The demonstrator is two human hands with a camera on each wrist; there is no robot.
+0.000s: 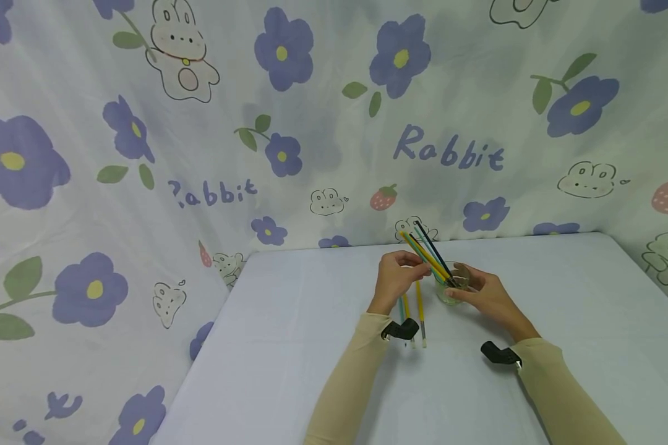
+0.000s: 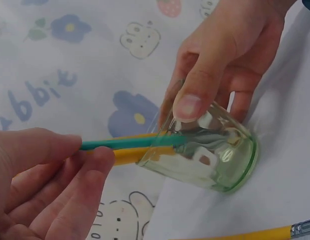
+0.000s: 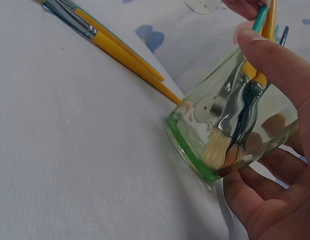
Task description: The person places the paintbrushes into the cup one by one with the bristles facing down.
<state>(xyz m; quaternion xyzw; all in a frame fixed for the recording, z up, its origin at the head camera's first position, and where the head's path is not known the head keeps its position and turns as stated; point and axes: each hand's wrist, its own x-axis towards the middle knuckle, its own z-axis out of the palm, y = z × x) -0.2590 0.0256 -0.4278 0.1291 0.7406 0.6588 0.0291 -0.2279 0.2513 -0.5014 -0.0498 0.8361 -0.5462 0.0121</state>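
Glass (image 1: 444,290) with paintbrushes (image 1: 435,265) is at the bench (image 1: 312,321) in head view, between left hand (image 1: 398,275) and right hand (image 1: 490,296), both forearms (image 1: 346,377) reaching forward. In left wrist view, the left fingers (image 2: 100,161) pinch handles (image 2: 123,144), which seem light and stiff. In right wrist view, the right hand grips the tilted glass, probably slippery and fragile, best taken around its side.

Soft, diffuse light, with both wrist views greyer than the head view.
Faint, soft-edged shadows lie on the desk (image 1: 289,346) beside the sleeves (image 1: 568,389); where the light comes from cannot be told. Small glints mark the glass (image 2: 225,167) in the left wrist view, its backdrop (image 2: 94,92) slightly washed out. Brush bristles (image 3: 215,147) read crisply.
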